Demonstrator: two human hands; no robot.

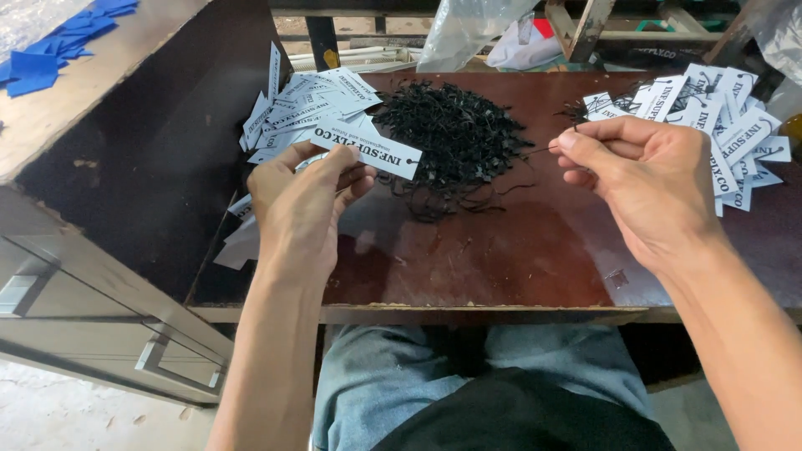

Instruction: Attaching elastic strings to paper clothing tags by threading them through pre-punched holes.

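A tag is pinched by the left hand, a string by the right hand, over a brown table beside grey drawers.

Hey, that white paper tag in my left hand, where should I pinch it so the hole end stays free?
Pinch the white rectangular paper tag at its left end, coming from below, as the left hand does now. The tag is a long flat strip, and its small punched hole sits at the far right end, toward the thin black string in the right hand. A grip there probably keeps fingers off the hole.
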